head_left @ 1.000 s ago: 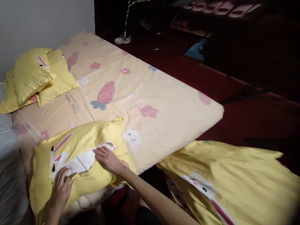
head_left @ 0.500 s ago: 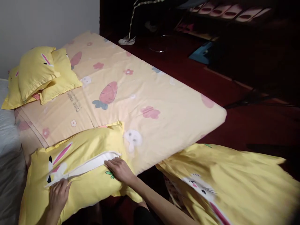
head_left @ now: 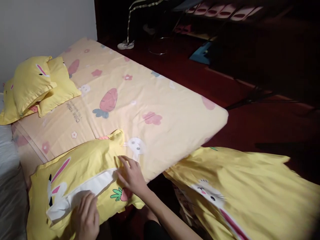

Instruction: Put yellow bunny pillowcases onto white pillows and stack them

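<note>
A yellow pillow (head_left: 87, 156) with a printed rabbit and carrot lies at the bed's near edge. A long slit in its cover gapes, baring the white inner pillow (head_left: 96, 183). My left hand (head_left: 87, 216) is over the slit's lower edge, its fingers loosely bent and lying on the cover, with no pinch visible. At the slit's right end, my right hand (head_left: 132, 175) has its fingers apart and bent, close above the cloth. Nothing shows in its grasp.
Several yellow pillows (head_left: 32, 83) are piled at the far left of the bed (head_left: 175, 116). Yellow rabbit-print cloth (head_left: 250, 186) hangs at the right. Grey bedding (head_left: 12, 180) borders the left side. A person's shoe (head_left: 125, 45) and a shoe rack (head_left: 220, 13) are beyond.
My left hand has let go of the slit's left edge and moved right. My right hand has opened off the slit's edge. The slit gapes wider, showing more of the white inner pillow.
</note>
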The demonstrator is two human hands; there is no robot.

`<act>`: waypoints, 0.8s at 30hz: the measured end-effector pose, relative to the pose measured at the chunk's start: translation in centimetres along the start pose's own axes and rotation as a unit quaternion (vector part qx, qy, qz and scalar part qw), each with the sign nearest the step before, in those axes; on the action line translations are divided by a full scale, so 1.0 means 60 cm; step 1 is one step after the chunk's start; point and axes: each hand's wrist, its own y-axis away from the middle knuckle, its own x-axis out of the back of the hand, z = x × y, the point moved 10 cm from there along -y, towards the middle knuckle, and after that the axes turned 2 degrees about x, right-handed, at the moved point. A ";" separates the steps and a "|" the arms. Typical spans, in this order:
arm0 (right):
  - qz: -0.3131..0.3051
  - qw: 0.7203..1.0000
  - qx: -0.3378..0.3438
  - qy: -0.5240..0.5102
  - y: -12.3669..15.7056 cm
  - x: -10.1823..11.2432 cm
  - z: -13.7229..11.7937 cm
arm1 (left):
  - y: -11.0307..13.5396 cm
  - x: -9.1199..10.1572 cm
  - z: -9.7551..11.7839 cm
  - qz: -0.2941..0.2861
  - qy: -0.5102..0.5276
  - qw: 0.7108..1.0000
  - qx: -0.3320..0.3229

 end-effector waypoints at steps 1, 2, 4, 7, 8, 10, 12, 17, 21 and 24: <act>0.007 1.000 0.003 -0.001 -0.013 -0.011 -0.005 | -0.019 -0.022 0.023 -0.031 0.015 0.999 -0.016; 0.019 1.000 0.003 -0.008 -0.024 -0.019 -0.009 | -0.036 -0.045 0.038 -0.060 0.021 0.998 -0.025; 0.054 0.998 -0.009 -0.024 -0.034 -0.026 -0.013 | -0.067 -0.084 0.043 -0.105 0.018 0.994 -0.022; 0.106 0.993 0.020 -0.048 -0.014 -0.017 -0.041 | -0.095 -0.129 0.012 -0.150 0.021 0.988 0.006; 0.103 0.992 0.044 -0.058 -0.002 -0.016 -0.056 | -0.100 -0.140 0.001 -0.162 0.023 0.986 0.017; 0.043 0.994 0.072 -0.074 0.020 -0.030 -0.076 | -0.104 -0.152 -0.012 -0.170 0.022 0.985 0.031; -0.067 0.990 0.044 -0.114 0.033 -0.055 -0.063 | -0.105 -0.149 -0.006 -0.162 0.015 0.986 0.022; -0.120 0.898 -0.225 -0.360 0.006 -0.047 0.115 | -0.105 -0.097 0.040 -0.137 0.050 0.988 -0.044; 0.011 0.815 -0.442 -0.375 -0.033 -0.046 0.273 | -0.173 -0.028 0.002 -0.063 0.176 0.982 -0.023; -0.025 0.788 -0.469 -0.398 -0.067 -0.119 0.277 | -0.277 -0.022 -0.099 0.013 0.187 0.977 0.097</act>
